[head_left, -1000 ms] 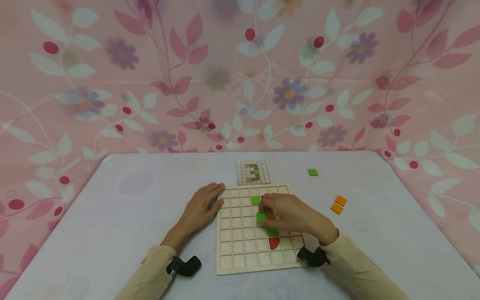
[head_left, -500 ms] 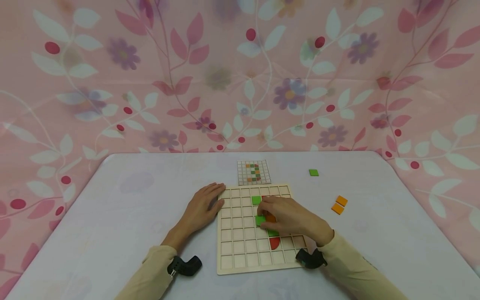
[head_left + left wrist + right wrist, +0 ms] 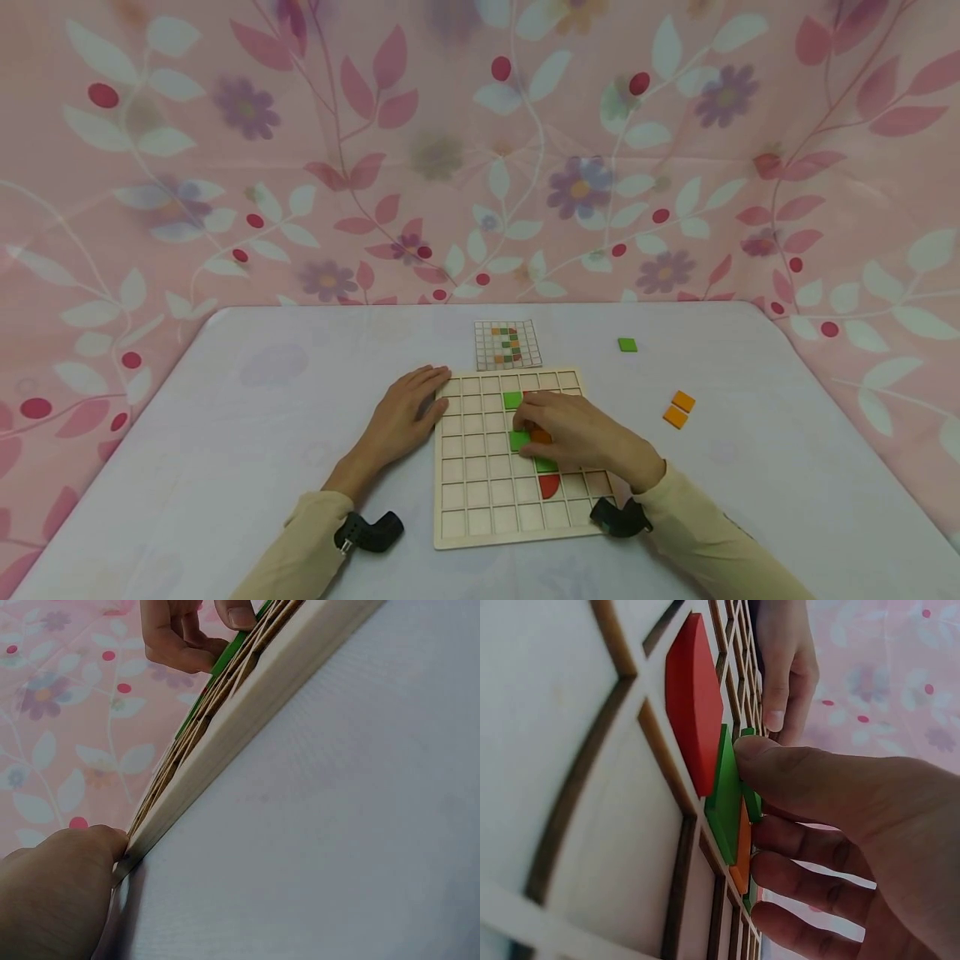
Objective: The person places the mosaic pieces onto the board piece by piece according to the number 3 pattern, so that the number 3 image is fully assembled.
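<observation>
My right hand [image 3: 573, 429] reaches over the wooden grid board [image 3: 487, 521], thumb and fingers pinching a green square tile [image 3: 517, 442] at the board's surface. Right beside that tile is an orange tile [image 3: 541, 436], partly under the hand. Nearer me sit another green tile [image 3: 546, 467] and a red rounded piece [image 3: 550, 486], both in the grid; the right wrist view shows the red piece [image 3: 694, 705] up close. Farther up are a green tile [image 3: 512, 401] and a mostly covered red piece. With fingers extended, my left hand [image 3: 405, 412] rests at the board's left edge.
Behind the board lies a card [image 3: 507, 345] printed with a coloured grid pattern. On the white table [image 3: 300, 358], to the right, lie a loose green tile [image 3: 627, 345] and two orange tiles [image 3: 679, 408]. A floral cloth [image 3: 480, 150] hangs behind.
My right hand has shifted slightly left and towards me, bringing the green tile with it. The left hand stays at the board's edge.
</observation>
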### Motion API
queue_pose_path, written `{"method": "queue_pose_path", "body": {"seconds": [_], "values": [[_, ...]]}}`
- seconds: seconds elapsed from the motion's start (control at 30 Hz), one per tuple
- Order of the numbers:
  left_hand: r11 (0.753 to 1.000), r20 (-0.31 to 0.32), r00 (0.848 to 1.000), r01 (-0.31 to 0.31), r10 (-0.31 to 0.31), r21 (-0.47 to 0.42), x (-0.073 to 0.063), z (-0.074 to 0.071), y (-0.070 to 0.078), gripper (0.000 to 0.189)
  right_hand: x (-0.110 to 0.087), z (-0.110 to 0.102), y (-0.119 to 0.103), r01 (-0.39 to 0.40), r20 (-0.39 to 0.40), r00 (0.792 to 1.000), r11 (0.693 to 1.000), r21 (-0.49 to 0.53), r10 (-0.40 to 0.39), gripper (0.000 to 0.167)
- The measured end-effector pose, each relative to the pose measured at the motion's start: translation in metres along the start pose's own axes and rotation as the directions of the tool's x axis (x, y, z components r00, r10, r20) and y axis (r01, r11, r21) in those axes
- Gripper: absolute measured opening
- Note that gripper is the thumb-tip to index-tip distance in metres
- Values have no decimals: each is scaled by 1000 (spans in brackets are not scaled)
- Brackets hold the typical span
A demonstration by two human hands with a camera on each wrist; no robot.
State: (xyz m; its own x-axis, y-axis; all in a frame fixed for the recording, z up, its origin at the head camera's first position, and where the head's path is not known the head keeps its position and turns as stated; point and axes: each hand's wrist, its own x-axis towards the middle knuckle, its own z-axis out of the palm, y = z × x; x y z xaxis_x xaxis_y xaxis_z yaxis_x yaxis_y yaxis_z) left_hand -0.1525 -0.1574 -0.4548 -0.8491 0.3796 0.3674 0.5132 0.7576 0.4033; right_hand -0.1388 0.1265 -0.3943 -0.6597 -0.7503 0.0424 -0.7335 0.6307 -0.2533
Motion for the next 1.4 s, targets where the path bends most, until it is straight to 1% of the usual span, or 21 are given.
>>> {"method": "queue_pose_path", "body": {"seconds": [0.23,0.43,0.63,0.77,1.1,1.23,1.4], "values": [[1000,-30,999,-24,24,4,0,0,1,44,0,2,1,12,-14,1000,1000,-16,-12,24],[1000,-8,1000,-5,5,-3,1,-2,2,45,1,1,1,9,-26,1000,1000,-22,-9,25],[1000,-24,1000,-18,18,-11,1,-1,1,44,1,1,1,0,-24,1000,1000,-12,0,25],[1000,-15,1000,-8,8,-12,1,0,1,45,1,1,0,0,-19,1000,1000,-9,0,25],[1000,7,1000,13,-12,-18,-1,0,1,45,1,2,-1,14,-22,1000,998,-54,-15,25],[1000,3,1000,12,-12,-14,0,0,0,45,1,2,-1,11,-15,1000,998,-60,-12,24],[1000,-16,1000,-4,3,-18,0,1,0,44,1,3,0,19,-21,1000,998,-66,-21,22]]}}
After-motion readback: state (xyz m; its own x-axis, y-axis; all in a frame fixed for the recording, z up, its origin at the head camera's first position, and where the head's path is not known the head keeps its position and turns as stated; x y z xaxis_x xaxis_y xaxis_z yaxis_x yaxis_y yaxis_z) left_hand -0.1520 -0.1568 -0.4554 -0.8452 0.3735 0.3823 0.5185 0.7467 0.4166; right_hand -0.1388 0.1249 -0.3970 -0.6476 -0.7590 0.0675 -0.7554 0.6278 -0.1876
